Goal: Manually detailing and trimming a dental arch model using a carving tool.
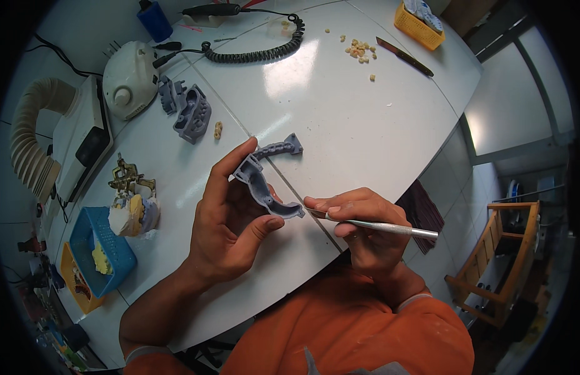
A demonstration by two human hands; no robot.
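My left hand [224,225] is closed round a hollow, curved grey dental model [259,184], its open side turned up. In my right hand [371,228] is a slim metal-handled hobby knife [390,227], gripped like a pen; its tip is at the model's right end, and I cannot tell if they touch. Just beyond the model, a thin grey arch-shaped piece [279,148] lies on the table. Farther left lie more grey dental model parts [193,114] and a small tooth-coloured piece [218,130].
A plaster model on a brass articulator [134,209] stands at left, near a blue basket [118,262]. Behind are a white control box [130,81], a coiled cable [255,57] and a ribbed hose [30,137]. Tooth-coloured pieces [360,51], a knife [405,57] and a yellow basket [418,32] lie far right.
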